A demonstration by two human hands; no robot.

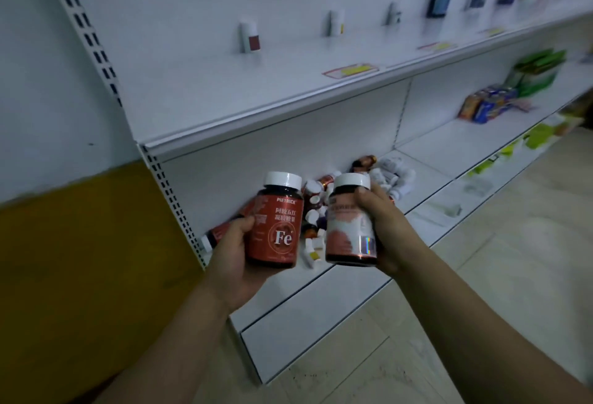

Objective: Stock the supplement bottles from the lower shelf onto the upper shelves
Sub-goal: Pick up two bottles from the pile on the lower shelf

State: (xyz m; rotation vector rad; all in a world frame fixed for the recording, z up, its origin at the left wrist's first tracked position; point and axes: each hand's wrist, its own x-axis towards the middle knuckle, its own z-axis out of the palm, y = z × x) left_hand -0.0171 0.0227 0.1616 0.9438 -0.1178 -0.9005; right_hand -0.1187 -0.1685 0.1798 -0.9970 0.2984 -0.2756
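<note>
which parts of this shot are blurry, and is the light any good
Head view: dim, flat light; the Fe bottle in the left hand reads sharply; the pink bottle in the right hand has a smeared label; goods on the upper shelf and far right are motion-blurred.

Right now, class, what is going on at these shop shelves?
A person's left hand grips a red-labelled dark bottle with a white cap, marked Fe. The right hand grips a pink-and-white-labelled dark bottle with a white cap. Both are held in front of a jumbled pile of small bottles on the white lower shelf. The white upper shelf holds a few spaced upright bottles.
</note>
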